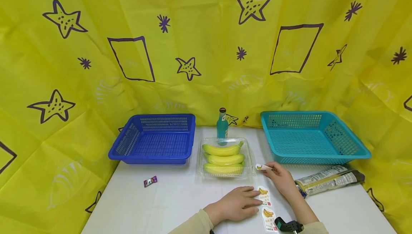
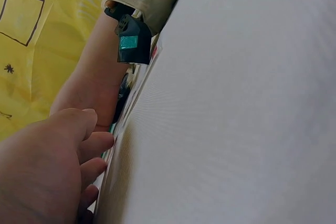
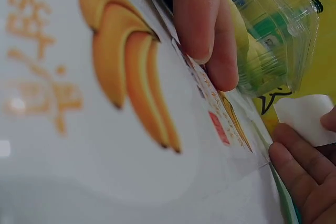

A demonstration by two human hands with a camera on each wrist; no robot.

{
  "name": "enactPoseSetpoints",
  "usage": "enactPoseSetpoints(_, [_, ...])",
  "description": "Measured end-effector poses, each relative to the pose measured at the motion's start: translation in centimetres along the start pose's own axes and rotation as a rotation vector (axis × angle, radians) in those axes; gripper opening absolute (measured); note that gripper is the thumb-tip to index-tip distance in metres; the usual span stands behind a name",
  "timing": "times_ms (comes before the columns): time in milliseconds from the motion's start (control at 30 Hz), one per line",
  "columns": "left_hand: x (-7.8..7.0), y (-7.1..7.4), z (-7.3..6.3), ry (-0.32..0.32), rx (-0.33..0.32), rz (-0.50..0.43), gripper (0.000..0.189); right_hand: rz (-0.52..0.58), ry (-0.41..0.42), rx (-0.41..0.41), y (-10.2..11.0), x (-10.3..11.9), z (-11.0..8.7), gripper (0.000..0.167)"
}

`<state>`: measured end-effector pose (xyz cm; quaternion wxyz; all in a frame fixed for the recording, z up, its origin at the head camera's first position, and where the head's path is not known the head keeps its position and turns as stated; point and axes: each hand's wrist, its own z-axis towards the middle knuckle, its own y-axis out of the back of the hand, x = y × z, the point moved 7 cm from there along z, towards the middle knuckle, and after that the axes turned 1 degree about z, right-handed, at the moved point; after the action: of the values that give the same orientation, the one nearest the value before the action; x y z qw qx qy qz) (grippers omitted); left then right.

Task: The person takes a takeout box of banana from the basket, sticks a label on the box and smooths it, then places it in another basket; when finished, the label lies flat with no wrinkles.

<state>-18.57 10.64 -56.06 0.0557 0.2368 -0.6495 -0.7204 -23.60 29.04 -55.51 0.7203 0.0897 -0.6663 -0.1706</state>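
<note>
Sticker [image 1: 262, 167], banana picture on its face, one: just right of the clear box's lower right corner, right of centre in the head view, its white back showing in the right wrist view. Right hand [image 1: 279, 176]: pinching that sticker between thumb and fingers. Left hand [image 1: 237, 203]: gripping nothing, fingers extended, tips over the upper of two further banana stickers [image 1: 265, 196] laid in line at lower right of centre. Clear box [image 1: 249, 164], lidded: centre, holding three bananas [image 1: 223, 159], stacked one below another in the frame. Bottle [image 1: 222, 128], blue-green, dark cap: upright behind the box. Blue basket [image 1: 192, 133]: left of centre. Teal basket [image 1: 305, 142]: right of centre. Candy [image 1: 150, 181], purple wrapper: lower left, below the blue basket. Bag [image 1: 333, 180], printed, elongated: lower right, below the teal basket. Counter [image 1: 173, 198], white: beneath all. Cloth [image 1: 206, 23], yellow, star-patterned: backdrop, upper frame.
</note>
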Motion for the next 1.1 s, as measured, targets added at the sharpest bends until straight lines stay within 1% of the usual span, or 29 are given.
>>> enactPoseSetpoints(167, [-0.1,0.2,-0.1,-0.016,-0.017,-0.008,0.043,0.013,0.029,-0.024,0.2,0.3,0.0,0.03])
enactPoseSetpoints(233, [-0.2,0.3,-0.1,-0.018,-0.02,-0.037,0.042,-0.038,0.03,-0.055,0.5,0.3,0.0,0.027])
enactPoseSetpoints(300, [-0.2,0.6,-0.3,-0.019,-0.017,-0.071,0.043,-0.122,0.022,-0.072,0.7,0.1,0.0,0.023])
enactPoseSetpoints(400, [-0.5,1.4,-0.5,-0.034,-0.019,-0.101,0.044,-0.215,0.049,-0.089,0.9,0.2,0.0,0.018])
enactPoseSetpoints(500, [-0.8,3.1,-0.9,-0.056,-0.039,-0.101,0.044,-0.221,0.092,-0.081,0.8,0.5,0.0,0.02])
enactPoseSetpoints(633, [-1.0,6.5,-1.7,-0.083,-0.081,-0.141,0.043,-0.207,0.114,-0.074,0.8,0.5,0.0,0.024])
enactPoseSetpoints(667, [-0.8,7.3,-1.9,-0.083,-0.091,-0.159,0.043,-0.204,0.112,-0.076,0.8,0.5,0.0,0.024])
enactPoseSetpoints(733, [-0.4,9.1,-2.3,-0.087,-0.131,-0.182,0.041,-0.198,0.103,-0.08,0.8,0.5,0.0,0.025])
enactPoseSetpoints(800, [0.5,10.7,-2.8,-0.055,-0.185,-0.207,0.04,-0.196,0.094,-0.087,0.9,0.4,0.0,0.024])
enactPoseSetpoints(833, [1.2,11.4,-3.1,-0.025,-0.219,-0.226,0.04,-0.196,0.088,-0.091,0.9,0.4,0.0,0.024])
enactPoseSetpoints(900, [2.9,12.6,-3.8,0.052,-0.294,-0.273,0.038,-0.192,0.073,-0.089,0.9,0.4,0.0,0.024])
enactPoseSetpoints(933, [3.8,13.1,-4.1,0.101,-0.328,-0.309,0.038,-0.19,0.066,-0.087,0.9,0.3,0.0,0.025])
enactPoseSetpoints(1000, [5.8,13.6,-5.0,0.191,-0.403,-0.378,0.037,-0.181,0.053,-0.077,0.9,0.2,0.0,0.025])
enactPoseSetpoints(1100, [8.4,13.8,-6.1,0.303,-0.499,-0.46,0.036,-0.177,0.044,-0.063,0.9,0.2,0.0,0.026])
